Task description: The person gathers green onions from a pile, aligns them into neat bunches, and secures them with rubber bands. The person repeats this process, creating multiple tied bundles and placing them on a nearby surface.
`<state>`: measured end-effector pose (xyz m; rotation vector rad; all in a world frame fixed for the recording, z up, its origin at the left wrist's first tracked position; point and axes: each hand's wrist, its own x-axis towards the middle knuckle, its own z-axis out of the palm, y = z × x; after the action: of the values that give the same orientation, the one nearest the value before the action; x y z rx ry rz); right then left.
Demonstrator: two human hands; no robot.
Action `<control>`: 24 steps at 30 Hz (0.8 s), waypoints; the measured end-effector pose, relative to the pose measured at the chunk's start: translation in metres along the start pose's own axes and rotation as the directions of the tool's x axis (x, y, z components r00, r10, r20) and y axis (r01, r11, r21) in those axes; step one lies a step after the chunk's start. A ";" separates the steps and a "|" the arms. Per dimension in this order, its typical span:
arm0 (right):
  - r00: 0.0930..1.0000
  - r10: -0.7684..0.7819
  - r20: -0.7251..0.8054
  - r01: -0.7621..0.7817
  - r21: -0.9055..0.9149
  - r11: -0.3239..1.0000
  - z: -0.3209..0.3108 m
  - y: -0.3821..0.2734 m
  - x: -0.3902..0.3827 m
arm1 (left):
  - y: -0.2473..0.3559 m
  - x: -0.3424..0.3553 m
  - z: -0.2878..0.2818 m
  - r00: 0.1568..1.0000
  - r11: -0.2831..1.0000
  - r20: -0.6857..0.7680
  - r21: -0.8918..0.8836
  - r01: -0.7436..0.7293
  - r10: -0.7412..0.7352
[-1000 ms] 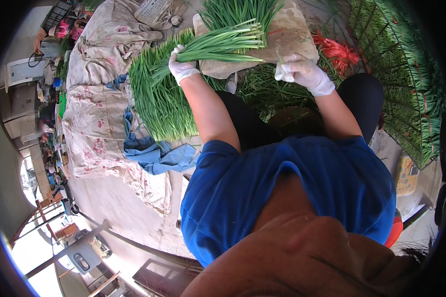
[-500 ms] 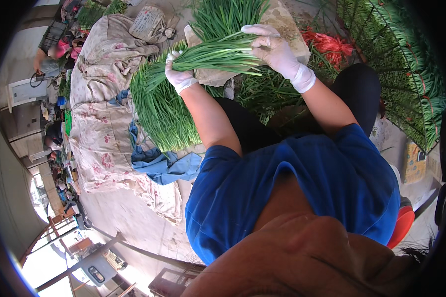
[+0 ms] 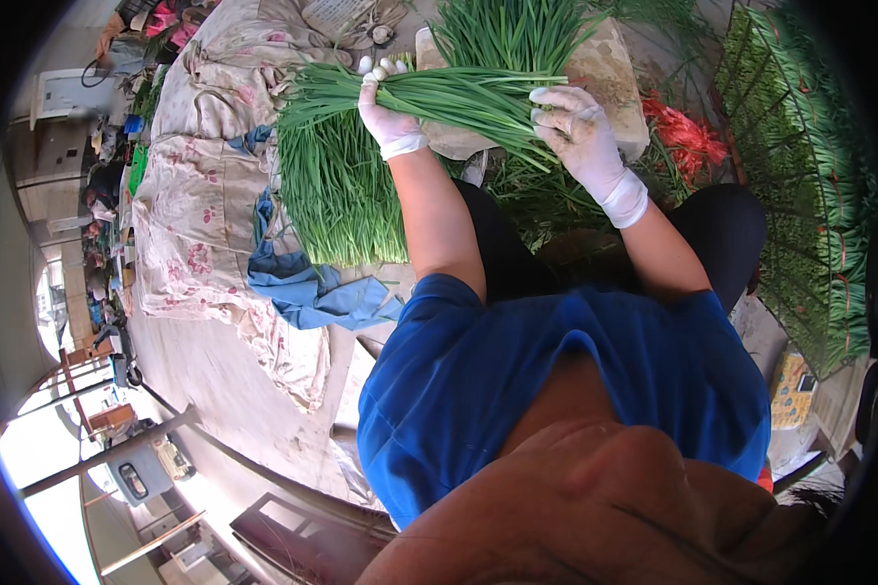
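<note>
My left hand (image 3: pixel 392 115), in a white glove, is closed around a bunch of long green garlic chives (image 3: pixel 468 97). The bunch lies nearly level across my front, its leaves spreading out on both sides of the fist. My right hand (image 3: pixel 587 136), gloved too, is at the bunch's right end. Its fingers are bent and apart, close against the chive ends; no firm grip shows. Below my left hand lies a thick pile of chives (image 3: pixel 341 195). More chives (image 3: pixel 507 34) rest on a pale stone slab (image 3: pixel 615 97) beyond the bunch.
A flowered cloth (image 3: pixel 190 219) covers a long heap at the left, with a blue cloth (image 3: pixel 317 297) by the pile. Red plastic (image 3: pixel 688 136) lies right of the slab. At the far right stands a dark wire rack (image 3: pixel 766 229) beside tied green bundles (image 3: pixel 839 205).
The view has shifted, moving the scene within the picture. My right hand's thumb-and-finger pinch at the chive ends has loosened, and its fingers are now apart. My left hand still grips the bunch.
</note>
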<state>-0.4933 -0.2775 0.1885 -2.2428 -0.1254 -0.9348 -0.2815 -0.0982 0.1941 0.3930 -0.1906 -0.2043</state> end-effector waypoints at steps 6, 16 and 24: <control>0.994 0.039 0.101 -0.038 -0.019 0.999 -0.026 -0.023 -0.001 | 0.008 0.010 -0.019 0.998 0.999 -0.055 0.040 0.017 -0.015; 0.859 0.320 0.400 -0.226 -0.264 0.938 -0.079 0.029 -0.059 | 0.008 0.017 -0.028 0.943 0.992 -0.323 0.117 -0.036 0.073; 0.990 -0.112 0.085 0.139 -0.452 0.881 0.017 0.008 0.011 | -0.018 0.016 -0.028 0.925 0.992 -0.380 0.116 0.044 0.004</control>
<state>-0.4724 -0.2744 0.1823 -2.7260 -0.0823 -1.0554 -0.2631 -0.1077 0.1641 0.5490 0.1849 -0.1332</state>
